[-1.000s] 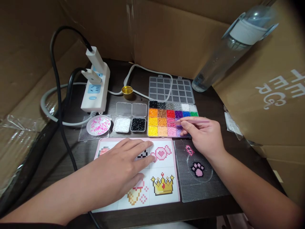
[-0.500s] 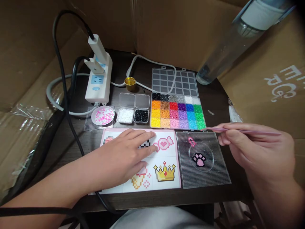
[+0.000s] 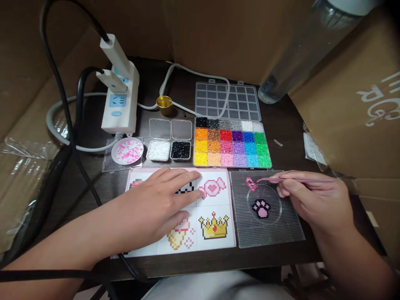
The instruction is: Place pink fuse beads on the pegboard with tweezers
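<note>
My left hand (image 3: 165, 204) lies flat with fingers spread on a pattern sheet (image 3: 215, 243) of pixel pictures, partly hiding an ice cream cone and other drawings. A pink candy picture (image 3: 212, 187) and a gold crown picture (image 3: 214, 226) show beside it. In my right hand (image 3: 309, 198) is a pair of pink tweezers (image 3: 290, 180), pinched between thumb and fingers. Their tip is close to a small pink bead outline (image 3: 251, 184) on a clear pegboard (image 3: 268, 235). A black and pink bead paw (image 3: 261, 208) sits on the same board. Whether the tip holds a bead is too small to tell.
Behind the pegboard stands a sectioned bead box (image 3: 233, 141) with its lid open. Small boxes of white beads (image 3: 158, 150) and black beads (image 3: 180, 150), a dish of pink beads (image 3: 127, 151), a gold cup (image 3: 164, 105), a power strip (image 3: 120, 104) and a bottle (image 3: 293, 54) surround it.
My right hand has moved left with the tweezers, from the bead box's front corner to the pink outline on the pegboard. My left hand stays on the sheet. The view has shifted slightly.
</note>
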Demonstrator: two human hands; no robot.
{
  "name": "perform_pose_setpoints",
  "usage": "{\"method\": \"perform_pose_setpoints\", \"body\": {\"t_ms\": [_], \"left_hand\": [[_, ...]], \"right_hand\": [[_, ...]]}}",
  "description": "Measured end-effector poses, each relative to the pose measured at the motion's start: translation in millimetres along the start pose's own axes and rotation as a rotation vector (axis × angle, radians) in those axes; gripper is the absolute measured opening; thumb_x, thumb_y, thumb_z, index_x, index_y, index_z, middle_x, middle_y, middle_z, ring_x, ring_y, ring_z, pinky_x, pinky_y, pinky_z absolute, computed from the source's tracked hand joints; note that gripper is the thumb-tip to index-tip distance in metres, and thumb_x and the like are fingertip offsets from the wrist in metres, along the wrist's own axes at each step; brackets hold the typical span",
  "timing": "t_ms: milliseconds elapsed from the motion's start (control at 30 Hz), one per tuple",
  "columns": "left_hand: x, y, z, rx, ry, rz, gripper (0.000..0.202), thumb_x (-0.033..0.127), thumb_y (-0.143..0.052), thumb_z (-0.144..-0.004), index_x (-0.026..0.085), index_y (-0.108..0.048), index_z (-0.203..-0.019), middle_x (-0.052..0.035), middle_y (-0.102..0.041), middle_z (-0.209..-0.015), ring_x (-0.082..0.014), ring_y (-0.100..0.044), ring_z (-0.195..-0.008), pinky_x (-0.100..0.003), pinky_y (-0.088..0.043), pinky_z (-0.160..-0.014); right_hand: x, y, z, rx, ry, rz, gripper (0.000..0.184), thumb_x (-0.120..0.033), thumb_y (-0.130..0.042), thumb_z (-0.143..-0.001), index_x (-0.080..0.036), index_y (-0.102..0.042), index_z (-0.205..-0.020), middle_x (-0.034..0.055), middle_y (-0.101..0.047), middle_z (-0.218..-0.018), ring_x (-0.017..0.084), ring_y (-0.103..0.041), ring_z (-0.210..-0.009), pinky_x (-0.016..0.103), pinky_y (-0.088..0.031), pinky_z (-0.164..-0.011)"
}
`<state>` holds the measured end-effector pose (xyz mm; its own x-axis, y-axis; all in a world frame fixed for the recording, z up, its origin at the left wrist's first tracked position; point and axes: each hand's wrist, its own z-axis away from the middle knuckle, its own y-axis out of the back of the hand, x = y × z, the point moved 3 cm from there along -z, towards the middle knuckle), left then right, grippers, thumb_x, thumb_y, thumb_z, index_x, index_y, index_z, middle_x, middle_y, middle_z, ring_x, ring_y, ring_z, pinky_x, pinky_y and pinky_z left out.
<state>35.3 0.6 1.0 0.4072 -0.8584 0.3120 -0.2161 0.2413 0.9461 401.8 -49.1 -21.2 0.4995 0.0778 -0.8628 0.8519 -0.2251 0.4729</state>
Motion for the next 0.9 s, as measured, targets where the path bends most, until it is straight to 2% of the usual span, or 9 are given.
{"method": "perform_pose_setpoints", "body": {"t_ms": [100,233,333,400,500,600,700,800,900], "left_hand": [[0.3,-0.9,0.1,-0.013,0.001,-0.013,0.046,0.017,-0.067,-0.104,0.026,-0.077,-0.149,-0.0163,-0.07,-0.16,-0.0424,-0.07,-0.141,-0.062,-0.064,-0.113],[-1.4,-2.4,1.5,-0.018,0.021,-0.02,0.044,0.022,-0.061,-0.108,0.029,-0.077,-0.149,-0.0143,-0.069,-0.163,-0.0441,-0.07,-0.141,-0.062,-0.067,-0.107],[-5.8,-3.2,3.9,-0.018,0.038,0.008,0.05,0.024,-0.06,-0.109,0.034,-0.073,-0.156,-0.0097,-0.067,-0.166,-0.0411,-0.069,-0.144,-0.057,-0.065,-0.112],[-8.8,-3.0,5.6,-0.008,0.039,0.039,0.051,0.026,-0.059,-0.11,0.036,-0.072,-0.158,-0.0077,-0.066,-0.168,-0.039,-0.067,-0.147,-0.054,-0.062,-0.118],[-11.2,-3.3,7.6,-0.007,0.043,0.054,0.051,0.027,-0.059,-0.112,0.038,-0.07,-0.16,-0.0068,-0.065,-0.17,-0.0384,-0.066,-0.149,-0.054,-0.061,-0.119],[-10.8,-4.4,7.7,-0.017,0.045,0.031,0.052,0.026,-0.058,-0.111,0.036,-0.07,-0.16,-0.0077,-0.065,-0.17,-0.0394,-0.066,-0.149,-0.055,-0.062,-0.117],[-9.9,-4.9,6.8,-0.019,0.042,0.025,0.051,0.026,-0.059,-0.11,0.036,-0.072,-0.157,-0.0074,-0.066,-0.169,-0.0395,-0.066,-0.148,-0.055,-0.063,-0.116],[-9.7,-4.9,6.1,-0.018,0.04,0.027,0.05,0.026,-0.059,-0.11,0.036,-0.072,-0.158,-0.0073,-0.066,-0.169,-0.0391,-0.066,-0.148,-0.054,-0.063,-0.116],[-9.8,-4.8,5.8,-0.011,0.035,0.021,0.051,0.026,-0.058,-0.111,0.036,-0.071,-0.159,-0.0073,-0.066,-0.169,-0.039,-0.066,-0.147,-0.054,-0.063,-0.115]], "right_hand": [[-5.4,-3.1,-4.0,-0.013,-0.021,-0.008,0.019,-0.022,-0.084,-0.096,-0.029,-0.091,-0.079,0.0025,-0.089,-0.082,0.017,-0.082,-0.067,0.028,-0.07,-0.073],[-13.4,-7.1,-8.1,-0.02,-0.017,-0.012,0.023,-0.019,-0.082,-0.094,-0.028,-0.09,-0.075,0.0035,-0.089,-0.082,0.019,-0.082,-0.067,0.028,-0.068,-0.066],[-19.0,-9.9,-10.3,-0.029,-0.01,-0.022,0.023,-0.016,-0.08,-0.092,-0.029,-0.092,-0.077,0.0029,-0.09,-0.083,0.017,-0.076,-0.056,0.028,-0.065,-0.057],[-21.0,-11.2,-10.9,-0.03,-0.002,-0.022,0.027,-0.015,-0.079,-0.091,-0.029,-0.089,-0.07,0.0028,-0.09,-0.083,0.016,-0.074,-0.053,0.027,-0.063,-0.055],[-20.7,-11.4,-11.0,-0.008,0.002,-0.024,0.03,-0.016,-0.08,-0.091,-0.028,-0.086,-0.065,0.0031,-0.088,-0.077,0.019,-0.08,-0.06,0.028,-0.066,-0.06],[-18.4,-10.5,-11.0,0.015,-0.005,-0.033,0.022,-0.017,-0.081,-0.091,-0.028,-0.091,-0.075,0.0019,-0.084,-0.068,0.02,-0.082,-0.064,0.028,-0.068,-0.067],[-16.7,-10.0,-11.6,0.011,-0.012,-0.033,0.022,-0.017,-0.08,-0.092,-0.028,-0.092,-0.077,0.0015,-0.083,-0.068,0.017,-0.079,-0.06,0.027,-0.068,-0.068],[-16.1,-10.1,-12.0,-0.001,-0.002,-0.037,0.025,-0.018,-0.079,-0.092,-0.027,-0.09,-0.071,0.0027,-0.083,-0.068,0.018,-0.08,-0.064,0.027,-0.069,-0.07],[-15.2,-10.5,-11.5,0.01,-0.013,-0.041,0.023,-0.019,-0.08,-0.092,-0.027,-0.091,-0.073,0.0028,-0.083,-0.067,0.019,-0.081,-0.065,0.028,-0.069,-0.069]]}}
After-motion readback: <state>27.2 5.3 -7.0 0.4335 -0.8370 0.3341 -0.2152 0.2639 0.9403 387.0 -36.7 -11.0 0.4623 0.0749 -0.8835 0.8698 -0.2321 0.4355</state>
